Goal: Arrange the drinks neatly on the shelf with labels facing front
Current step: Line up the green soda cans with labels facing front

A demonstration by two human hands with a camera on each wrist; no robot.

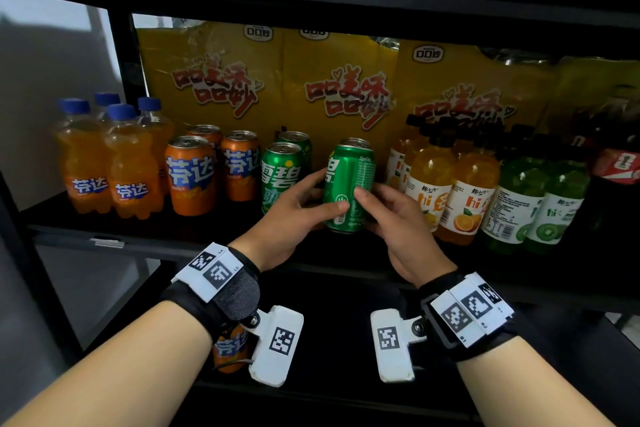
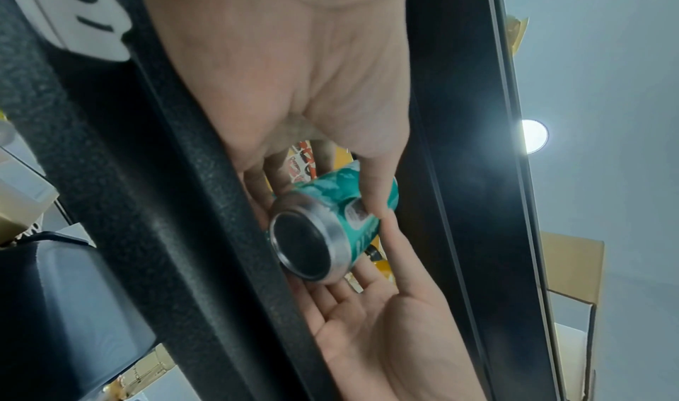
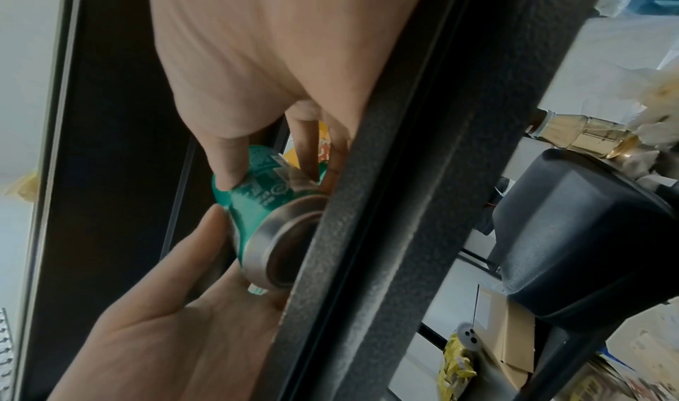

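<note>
Turning a green Sprite can (image 1: 349,187) between both hands just above the front of the black shelf (image 1: 145,236), in the gap between the standing green cans (image 1: 280,173) and the orange juice bottles (image 1: 464,198). Left hand (image 1: 289,215) curling round the can's left side, thumb lying across the lower front; right hand (image 1: 398,218) wrapping the right side, thumb pressing on the front, fingers hidden behind from the head view. Seen from below in the left wrist view, can (image 2: 323,227) lifted clear, bare base showing, fingertips (image 2: 375,201) pinching its wall. Label sitting off to the left, fine print facing out, so probably mid-rotation. Needing next, by this reading, a further twist until the large characters face forward, then setting down upright in line with the neighbouring cans without knocking them. Standing further left: orange Fanta cans (image 1: 192,180) and orange bottles (image 1: 86,166); yellow printed cartons (image 1: 214,80) lining the back; pale wall showing beyond the frame at left.
</note>
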